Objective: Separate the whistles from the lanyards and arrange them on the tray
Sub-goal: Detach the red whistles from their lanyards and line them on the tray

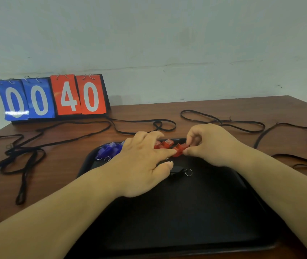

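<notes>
Holding a red whistle point(179, 150) at the far edge of the black tray point(186, 221), I pinched it with my right hand point(210, 144), fingers closed on its right end. My left hand point(143, 161) lay mostly open, its pointer finger touching the whistle's left end, holding nothing. I think I was nudging it straight so it would line up with the others.

More red whistles point(164, 143) sat just beside it in the same row, and blue whistles point(109, 149) sat further left. A black whistle point(179, 171) with a ring lay alone, nearer to me. I could not see any cord on these whistles.

The near part of the tray was bare, so my arms had room to move. The black lanyards point(70, 128) lay loose on the brown table point(242, 107) around the tray. Some came close to the tray's right side, so I could have snagged one. A score board point(53, 98) stood far off at the left.
</notes>
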A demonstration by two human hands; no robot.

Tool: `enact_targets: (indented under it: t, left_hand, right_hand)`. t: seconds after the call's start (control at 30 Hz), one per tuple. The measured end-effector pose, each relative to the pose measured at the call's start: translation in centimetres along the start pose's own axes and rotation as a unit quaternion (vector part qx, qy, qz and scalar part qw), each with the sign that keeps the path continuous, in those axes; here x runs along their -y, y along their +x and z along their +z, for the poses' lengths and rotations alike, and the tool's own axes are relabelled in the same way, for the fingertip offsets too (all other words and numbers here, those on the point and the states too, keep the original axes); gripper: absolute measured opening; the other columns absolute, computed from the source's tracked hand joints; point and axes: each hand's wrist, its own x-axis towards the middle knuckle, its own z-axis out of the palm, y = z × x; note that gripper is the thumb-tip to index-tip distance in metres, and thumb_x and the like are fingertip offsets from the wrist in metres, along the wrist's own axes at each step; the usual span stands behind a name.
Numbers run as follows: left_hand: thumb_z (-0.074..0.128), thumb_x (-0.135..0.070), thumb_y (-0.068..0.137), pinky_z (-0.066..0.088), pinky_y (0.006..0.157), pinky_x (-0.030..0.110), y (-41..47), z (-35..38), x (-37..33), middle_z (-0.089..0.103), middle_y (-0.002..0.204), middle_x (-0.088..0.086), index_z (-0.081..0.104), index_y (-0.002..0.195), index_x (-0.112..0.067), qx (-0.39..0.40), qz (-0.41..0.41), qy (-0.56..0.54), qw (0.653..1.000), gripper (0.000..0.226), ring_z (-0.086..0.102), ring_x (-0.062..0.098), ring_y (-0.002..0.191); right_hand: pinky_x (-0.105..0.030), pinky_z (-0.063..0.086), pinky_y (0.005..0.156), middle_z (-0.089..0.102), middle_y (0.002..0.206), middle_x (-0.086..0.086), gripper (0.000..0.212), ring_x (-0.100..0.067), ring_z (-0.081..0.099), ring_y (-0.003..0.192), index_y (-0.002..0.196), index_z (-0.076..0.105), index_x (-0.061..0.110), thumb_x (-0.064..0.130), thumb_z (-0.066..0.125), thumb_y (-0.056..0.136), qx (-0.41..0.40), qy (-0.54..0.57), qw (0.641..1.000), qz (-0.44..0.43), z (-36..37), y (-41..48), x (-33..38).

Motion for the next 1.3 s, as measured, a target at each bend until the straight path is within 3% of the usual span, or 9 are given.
enact_targets:
  t: [0.17,0.37,0.5,0.67,0.77,0.9,1.1,1.2,1.3]
  left_hand:
    - [0.023,-0.060,0.104,0.005,0.123,0.052,0.1,0.0,-0.3,0.001,0.170,-0.014,0.034,0.152,-0.053,0.024,-0.003,-0.004,1.000,0.050,-0.007,0.015,0.154]
    - [0.020,-0.067,0.101,-0.004,0.124,0.052,0.3,0.2,-0.2,-0.004,0.172,-0.013,0.032,0.154,-0.052,0.046,-0.024,0.002,0.999,0.056,-0.013,0.019,0.156]
    - [0.020,-0.070,0.100,-0.003,0.124,0.052,0.3,0.2,-0.1,-0.003,0.172,-0.012,0.029,0.155,-0.051,0.043,-0.030,0.001,0.999,0.059,-0.013,0.019,0.157]
    - [0.040,-0.077,0.092,0.019,0.119,0.045,-0.1,-0.6,0.0,0.020,0.161,-0.012,0.042,0.147,-0.049,-0.009,-0.009,-0.004,1.000,0.062,0.011,0.016,0.149]
    - [0.056,-0.071,0.088,0.030,0.104,0.030,-0.5,-0.8,0.3,0.039,0.132,-0.020,0.055,0.129,-0.045,-0.028,0.012,-0.027,0.999,0.048,0.031,0.005,0.125]
    - [0.066,-0.052,0.093,0.050,0.096,0.026,-0.4,-0.5,0.5,0.057,0.111,-0.021,0.064,0.110,-0.041,0.012,0.021,-0.079,0.997,0.021,0.053,-0.001,0.103]
    - [0.066,-0.040,0.096,0.051,0.076,0.014,-0.5,-0.1,0.6,0.066,0.092,-0.016,0.069,0.099,-0.038,-0.025,-0.006,-0.188,0.982,0.005,0.062,-0.003,0.087]
    - [0.069,-0.034,0.096,0.056,0.083,0.020,-0.7,-0.1,0.7,0.072,0.092,-0.016,0.072,0.099,-0.038,-0.084,-0.034,-0.298,0.950,0.006,0.066,-0.003,0.088]
    - [0.068,-0.032,0.096,0.057,0.093,0.028,-0.6,-0.1,0.7,0.074,0.099,-0.018,0.072,0.107,-0.037,-0.091,-0.050,-0.343,0.934,0.013,0.069,-0.003,0.093]
  right_hand:
    - [-0.027,0.054,0.078,0.068,0.090,0.013,0.017,-0.004,0.063,0.084,0.082,0.071,0.030,0.039,0.085,0.079,0.004,-0.007,1.000,-0.008,0.1,0.1,0.0]
    - [-0.008,0.041,0.064,0.072,0.086,0.014,0.010,0.006,0.064,0.076,0.093,0.077,0.031,0.033,0.081,0.084,0.013,0.000,1.000,-0.015,0.3,0.1,-0.1]
    - [-0.008,0.041,0.065,0.071,0.085,0.016,0.013,0.006,0.063,0.076,0.098,0.077,0.032,0.033,0.080,0.085,0.020,0.000,1.000,-0.016,0.2,0.0,0.0]
    - [-0.015,0.044,0.068,0.072,0.084,0.014,0.008,0.002,0.065,0.076,0.088,0.074,0.036,0.031,0.079,0.085,0.018,0.043,0.998,-0.048,-1.1,-0.8,0.7]
    - [-0.016,0.051,0.072,0.076,0.088,0.008,0.014,-0.001,0.068,0.074,0.090,0.073,0.031,0.023,0.082,0.083,0.114,0.109,0.984,-0.078,-2.2,-1.8,1.3]
    - [-0.014,0.054,0.073,0.072,0.093,0.019,0.021,-0.004,0.070,0.082,0.094,0.072,0.031,0.029,0.086,0.079,0.224,0.069,0.968,-0.094,-2.1,-2.3,1.7]
    - [-0.013,0.054,0.073,0.073,0.087,0.014,0.016,-0.004,0.071,0.078,0.088,0.072,0.027,0.024,0.086,0.080,0.199,0.072,0.972,-0.106,-1.5,-2.3,2.0]
    - [-0.016,0.056,0.079,0.077,0.089,0.010,0.013,-0.006,0.073,0.082,0.090,0.075,0.024,0.021,0.084,0.082,0.203,0.107,0.967,-0.106,-1.6,-2.4,2.3]
    - [-0.014,0.053,0.081,0.078,0.088,0.010,0.009,-0.003,0.072,0.082,0.091,0.079,0.026,0.021,0.082,0.085,0.188,0.121,0.968,-0.113,-1.5,-2.6,2.6]
